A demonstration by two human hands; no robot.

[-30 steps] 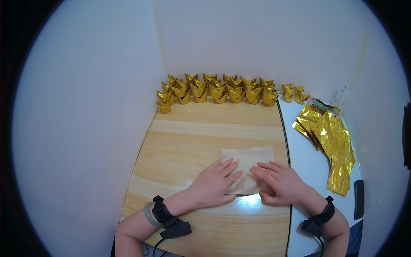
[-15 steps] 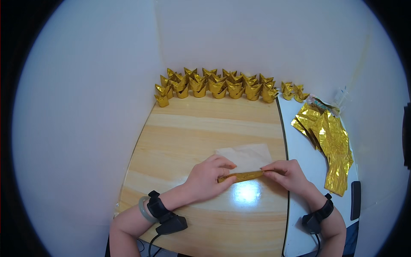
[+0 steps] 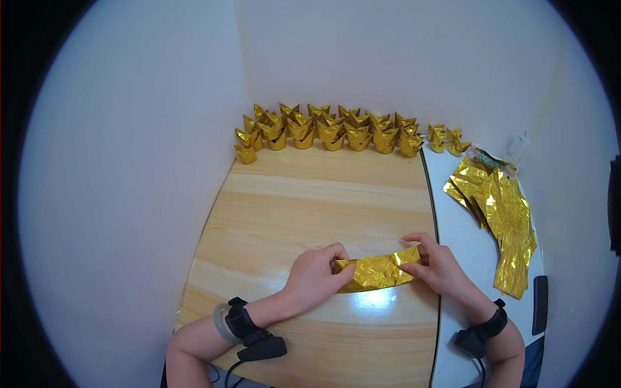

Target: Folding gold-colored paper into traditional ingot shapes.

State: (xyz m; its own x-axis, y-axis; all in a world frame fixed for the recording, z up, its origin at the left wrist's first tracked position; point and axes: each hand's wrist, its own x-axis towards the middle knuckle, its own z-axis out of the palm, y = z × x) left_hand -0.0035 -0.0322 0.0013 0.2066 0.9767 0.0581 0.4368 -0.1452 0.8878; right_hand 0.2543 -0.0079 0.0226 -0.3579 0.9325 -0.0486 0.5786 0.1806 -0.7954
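Observation:
A crinkled gold foil paper (image 3: 378,271), folded into a long band, lies across the near part of the wooden table (image 3: 310,194). My left hand (image 3: 317,278) pinches its left end and my right hand (image 3: 440,265) pinches its right end. Both wrists carry black bands, and a cable runs from the left one.
Several folded gold paper ingots (image 3: 330,129) stand in a row along the far edge by the white wall. A stack of flat gold foil sheets (image 3: 501,216) lies on the white surface to the right. A dark flat object (image 3: 539,304) lies near the right edge.
The sheet lay flat with its pale side up under both palms. It has since been folded over, gold side out, and both hands now hold its ends.

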